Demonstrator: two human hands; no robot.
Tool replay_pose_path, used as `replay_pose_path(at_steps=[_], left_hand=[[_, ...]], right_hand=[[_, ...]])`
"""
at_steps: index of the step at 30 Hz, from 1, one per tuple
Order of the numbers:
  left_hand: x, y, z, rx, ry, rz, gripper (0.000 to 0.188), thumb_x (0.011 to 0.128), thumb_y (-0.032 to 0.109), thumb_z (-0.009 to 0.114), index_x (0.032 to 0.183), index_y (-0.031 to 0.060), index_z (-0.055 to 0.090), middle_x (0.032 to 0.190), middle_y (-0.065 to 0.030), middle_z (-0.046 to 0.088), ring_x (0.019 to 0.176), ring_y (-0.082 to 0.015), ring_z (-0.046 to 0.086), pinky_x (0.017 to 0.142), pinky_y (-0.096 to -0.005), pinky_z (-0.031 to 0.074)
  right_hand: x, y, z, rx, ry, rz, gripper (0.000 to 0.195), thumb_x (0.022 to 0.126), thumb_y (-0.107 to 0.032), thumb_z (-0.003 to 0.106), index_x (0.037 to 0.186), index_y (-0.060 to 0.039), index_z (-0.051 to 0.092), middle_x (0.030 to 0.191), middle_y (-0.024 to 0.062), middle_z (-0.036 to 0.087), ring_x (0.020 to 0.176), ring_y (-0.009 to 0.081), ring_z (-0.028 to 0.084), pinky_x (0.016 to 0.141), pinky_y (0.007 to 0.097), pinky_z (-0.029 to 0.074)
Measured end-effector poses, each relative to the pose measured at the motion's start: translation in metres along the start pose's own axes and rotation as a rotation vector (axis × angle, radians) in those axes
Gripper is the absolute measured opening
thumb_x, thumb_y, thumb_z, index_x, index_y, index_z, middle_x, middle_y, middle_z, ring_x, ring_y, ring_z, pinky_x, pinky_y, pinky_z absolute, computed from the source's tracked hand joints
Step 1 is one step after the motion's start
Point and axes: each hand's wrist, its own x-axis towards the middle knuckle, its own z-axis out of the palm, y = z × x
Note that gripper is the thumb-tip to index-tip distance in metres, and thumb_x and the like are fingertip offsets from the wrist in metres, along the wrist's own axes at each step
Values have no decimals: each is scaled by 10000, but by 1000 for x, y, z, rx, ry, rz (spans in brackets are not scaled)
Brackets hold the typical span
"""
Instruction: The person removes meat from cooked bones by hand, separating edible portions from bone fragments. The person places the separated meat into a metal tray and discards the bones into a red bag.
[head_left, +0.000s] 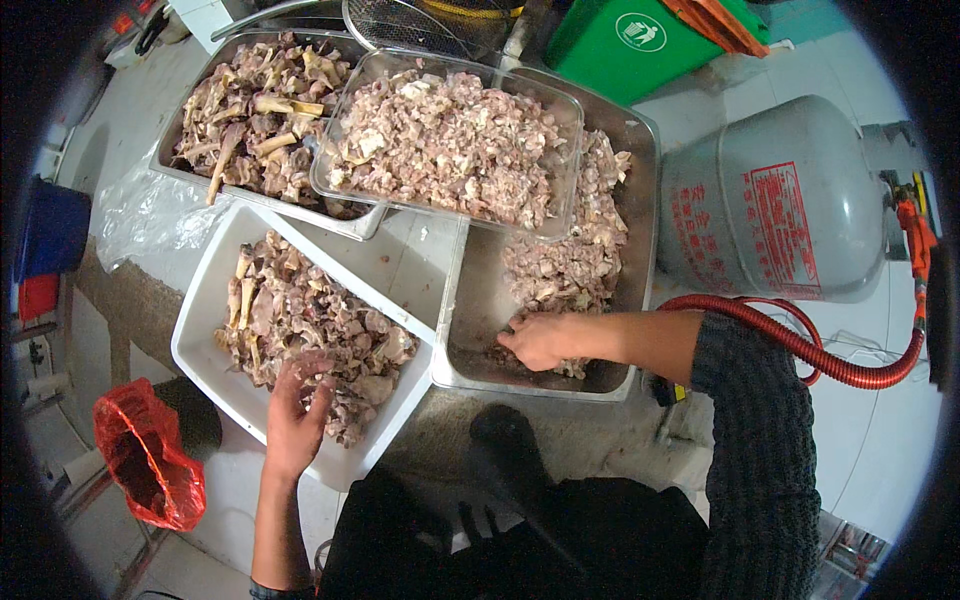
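Observation:
My left hand (298, 412) hovers at the near edge of the bone pile in a white plastic tub (196, 322), fingers curved and apart. Whether its fingertips touch the bones and meat scraps (330, 322) is hard to see. My right hand (546, 341) reaches into the near end of a deep stainless steel pan (480, 285), at the edge of a heap of shredded meat scraps (570, 259). Its fingers curl downward, and what lies under them is hidden. A clear plastic tray (576, 150) full of meat bits (450, 142) rests across the rims of two steel pans.
Another steel pan (277, 206) holds large bones at the back left. A grey gas cylinder (780, 202) lies at the right, with a red hose (847, 375) near my right forearm. A green bin (600, 52) stands behind. A red plastic bag (150, 457) lines a container at left.

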Motion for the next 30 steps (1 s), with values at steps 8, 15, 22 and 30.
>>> replay_pose_path(at_steps=[8,15,22,30], left_hand=[[-10,2,-6,89,-37,18,212,1046,60,674,1253,22,696,1358,-110,648,1212,-220,656,962,-351,574],[-15,2,-4,98,-71,9,219,1037,66,678,1251,24,698,1347,-117,674,1223,-236,664,978,-366,568],[-10,6,2,132,-128,-27,244,1037,67,675,1275,24,697,1318,-121,687,1186,-234,680,983,-362,568],[-9,9,8,132,-150,1,245,1048,99,671,1274,12,702,1212,-132,713,1096,-228,699,939,-357,576]], right_hand=[[17,7,-45,157,-288,-73,712,1114,-447,359,1659,10,373,1651,220,500,1452,396,529,1220,504,408],[40,24,-6,819,-260,181,696,1138,-492,366,1650,-23,407,1727,192,389,1503,398,466,1231,513,421],[100,19,17,960,232,-22,402,1047,-359,560,1175,-29,751,1103,103,724,977,256,618,834,488,519],[40,-2,-41,1457,127,-108,283,1049,-299,591,1115,-76,752,1016,46,766,919,166,719,738,388,634]])
